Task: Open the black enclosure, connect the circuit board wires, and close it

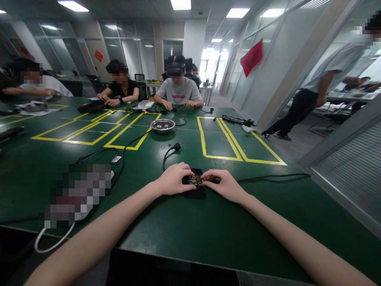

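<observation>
An open black plastic case (195, 194) lies on the table in front of me, with a small circuit board (195, 181) in its middle showing orange ring-shaped parts. My left hand (175, 179) grips the left side of the board and case between thumb and fingers. From the right, my right hand (228, 186) pinches at the board's right edge; whatever sits between those fingertips is too small to make out. A black cable (274, 177) runs from under my right hand toward the right. Beyond the case lies a black power plug (177, 146) on its cord.
A metal bowl (162, 126) with small metal parts stands farther back on the green table (166, 242). A partly blurred power strip (86, 194) lies at left. Yellow tape (223, 158) marks rectangles. Several people sit opposite; a person (333, 75) walks at right.
</observation>
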`<state>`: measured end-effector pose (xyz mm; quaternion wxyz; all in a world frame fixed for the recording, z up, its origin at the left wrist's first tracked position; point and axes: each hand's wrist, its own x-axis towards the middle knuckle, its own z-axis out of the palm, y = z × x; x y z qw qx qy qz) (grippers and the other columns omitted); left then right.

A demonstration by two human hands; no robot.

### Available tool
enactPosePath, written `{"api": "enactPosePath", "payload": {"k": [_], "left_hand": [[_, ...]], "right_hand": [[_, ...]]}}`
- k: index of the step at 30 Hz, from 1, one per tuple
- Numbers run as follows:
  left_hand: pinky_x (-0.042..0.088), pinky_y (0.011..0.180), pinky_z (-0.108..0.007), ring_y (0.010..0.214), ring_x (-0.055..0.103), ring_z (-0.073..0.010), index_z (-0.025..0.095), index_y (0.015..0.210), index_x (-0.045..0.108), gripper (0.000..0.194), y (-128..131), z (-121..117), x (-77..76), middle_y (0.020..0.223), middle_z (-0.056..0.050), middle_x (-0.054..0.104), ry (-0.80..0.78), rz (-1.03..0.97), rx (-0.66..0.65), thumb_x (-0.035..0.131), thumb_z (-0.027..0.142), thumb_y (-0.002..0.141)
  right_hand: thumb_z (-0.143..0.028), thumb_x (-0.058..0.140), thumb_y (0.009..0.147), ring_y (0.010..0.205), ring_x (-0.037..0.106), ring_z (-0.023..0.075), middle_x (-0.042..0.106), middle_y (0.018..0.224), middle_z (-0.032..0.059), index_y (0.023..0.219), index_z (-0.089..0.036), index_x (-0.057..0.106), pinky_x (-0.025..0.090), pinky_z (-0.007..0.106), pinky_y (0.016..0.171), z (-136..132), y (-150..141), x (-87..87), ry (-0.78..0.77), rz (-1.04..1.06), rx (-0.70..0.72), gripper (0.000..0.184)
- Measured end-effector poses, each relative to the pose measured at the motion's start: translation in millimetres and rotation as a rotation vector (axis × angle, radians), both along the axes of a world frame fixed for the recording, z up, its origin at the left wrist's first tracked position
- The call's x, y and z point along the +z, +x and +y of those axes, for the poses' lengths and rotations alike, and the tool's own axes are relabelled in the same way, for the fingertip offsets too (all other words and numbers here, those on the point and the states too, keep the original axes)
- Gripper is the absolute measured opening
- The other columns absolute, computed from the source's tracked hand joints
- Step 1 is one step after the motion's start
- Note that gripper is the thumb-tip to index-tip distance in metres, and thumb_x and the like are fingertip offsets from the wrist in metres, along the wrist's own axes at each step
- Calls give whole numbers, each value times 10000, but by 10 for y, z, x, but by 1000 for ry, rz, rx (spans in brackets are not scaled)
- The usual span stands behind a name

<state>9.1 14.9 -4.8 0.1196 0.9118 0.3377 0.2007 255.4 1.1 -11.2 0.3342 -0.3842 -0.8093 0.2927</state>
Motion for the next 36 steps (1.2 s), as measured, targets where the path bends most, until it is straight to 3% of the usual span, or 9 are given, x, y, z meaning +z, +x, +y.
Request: {"api": "enactPosePath", "payload": {"k": [3,6,15,20,23,27,29,31,36], "left_hand": [[522,882,-351,972,662,-235,209,1075,760,309,-26,52,-15,1059,-70,718,-24,-31,27,755,448,878],[520,911,-378,1000,665,-252,193,1120,764,347,-50,79,-16,1093,-88,719,-21,-27,49,763,437,873],[501,1017,-411,1128,648,-273,211,1209,719,450,-23,40,-22,1211,-107,703,-66,-127,-26,783,456,836],[525,881,-352,965,640,-224,179,953,719,228,-51,48,46,1043,-81,667,-40,-236,103,739,379,844],[477,686,-264,710,580,-143,160,816,685,184,-123,101,110,809,-21,651,-204,-235,113,724,339,825],[431,596,-222,608,557,-107,125,829,720,327,-228,156,199,680,-6,658,-663,-324,-32,798,435,760],[428,576,-223,576,561,-106,117,821,735,365,-266,165,222,638,-7,659,-807,-306,-67,842,449,714],[421,560,-220,553,564,-104,117,816,750,363,-285,164,217,614,-5,660,-856,-255,-74,860,441,694],[396,548,-204,545,543,-88,126,787,760,309,-265,147,164,594,14,639,-803,-212,-49,848,412,709]], "right_hand": [[-365,673,906,733,657,182,718,928,57,881,-222,715,537,323,683,37,18,-26,164,-87,-58,151],[-339,661,926,723,648,190,699,848,40,845,-229,705,506,321,675,62,50,-32,235,-204,-73,144],[-283,587,966,738,672,208,738,821,46,812,-212,698,481,322,680,6,-122,-54,99,-169,-65,203],[-324,616,942,702,666,205,754,794,38,824,-207,729,475,317,654,15,-143,-57,45,-112,-153,201],[-396,615,943,647,632,184,736,741,31,837,-190,747,460,298,604,-25,-129,-7,13,-5,-179,266],[-454,624,938,647,638,177,734,734,38,832,-179,759,485,292,604,-142,-126,89,-33,68,-128,324],[-457,627,943,658,652,178,747,759,46,830,-179,761,497,293,611,-190,-134,108,-67,35,-61,329],[-438,627,950,652,653,174,748,761,47,817,-181,758,493,293,611,-209,-145,99,-63,-24,-2,318],[-363,636,962,681,663,175,741,773,46,802,-194,749,474,294,639,-165,-147,54,72,-129,17,258]]}}
